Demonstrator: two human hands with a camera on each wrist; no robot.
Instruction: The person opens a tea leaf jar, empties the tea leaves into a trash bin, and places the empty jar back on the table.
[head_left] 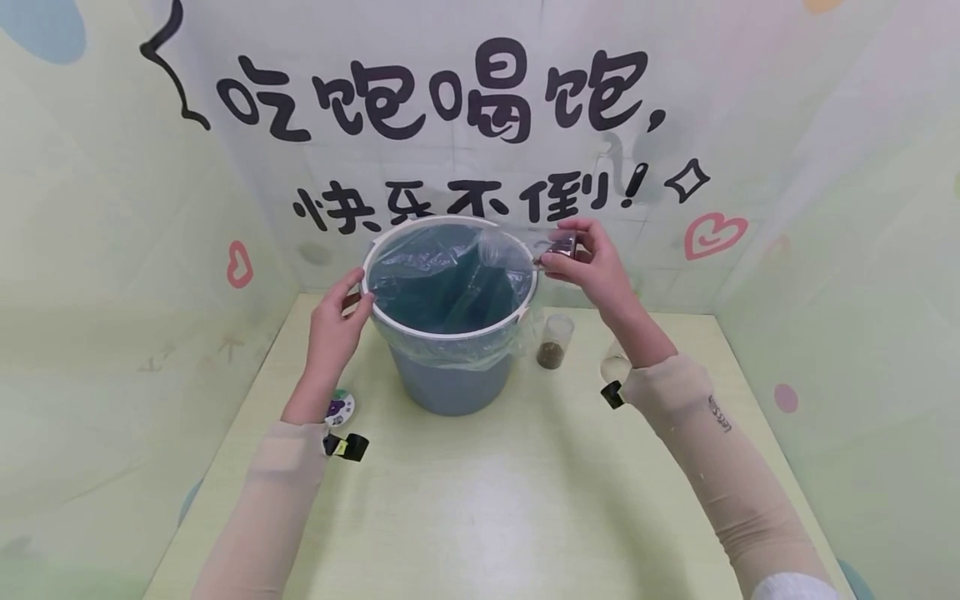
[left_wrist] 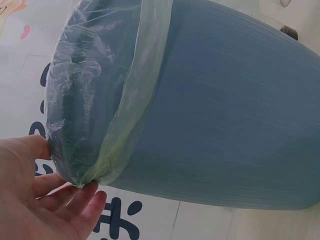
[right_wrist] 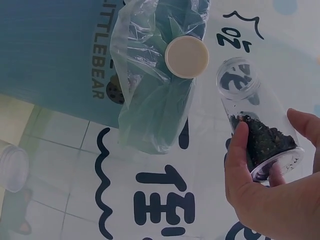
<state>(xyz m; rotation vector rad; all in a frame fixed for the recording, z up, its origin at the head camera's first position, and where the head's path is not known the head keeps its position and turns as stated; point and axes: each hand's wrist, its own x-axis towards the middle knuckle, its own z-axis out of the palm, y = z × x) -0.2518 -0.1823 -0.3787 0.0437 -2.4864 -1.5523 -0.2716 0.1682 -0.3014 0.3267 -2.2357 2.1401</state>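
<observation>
A blue bin [head_left: 450, 387] with a white rim stands on the table, lined with a clear plastic bag [left_wrist: 90, 65] folded over its edge. My left hand [head_left: 336, 333] grips the bin's left rim, thumb on one side and fingers on the other. Right of the rim, my right hand [head_left: 596, 271] holds a clear jar [right_wrist: 260, 117] between thumb and fingers. Dark, crumbly bits [right_wrist: 267, 142] lie in the jar toward its base. The jar is tilted, its uncapped mouth [right_wrist: 239, 80] turned toward the bin.
Another clear jar [head_left: 553, 342] with brown contents stands right of the bin. Near my right wrist is a further clear container [head_left: 615, 367], partly covered by the arm. A round white piece with a purple picture [head_left: 341, 408] lies by my left wrist. Printed walls enclose the table [head_left: 480, 500].
</observation>
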